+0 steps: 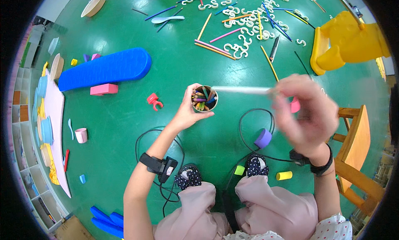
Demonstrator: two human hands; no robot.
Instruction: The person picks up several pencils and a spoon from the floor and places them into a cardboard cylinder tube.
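Note:
My left hand [187, 109] is wrapped around a round cup [203, 111] packed with coloured pencils [200, 98]. Up and to the right, my right hand [305, 109] is smeared by motion, its fingers pinched on one end of a thin white stick [243, 90]. That stick points left, and its far end reaches over the cup's rim; the blur hides whether it is a pencil. Farther off on the green floor, loose coloured pencils [214, 49] lie among many white S-shaped hooks [245, 36].
A long blue board [108, 68] and a pink block [104, 89] lie at left. Yellow plastic furniture [349, 42] and a wooden chair [353, 144] stand at right. Black cables [245, 115] loop near my feet, beside a purple block [263, 138]. A pink cup [81, 135] sits left.

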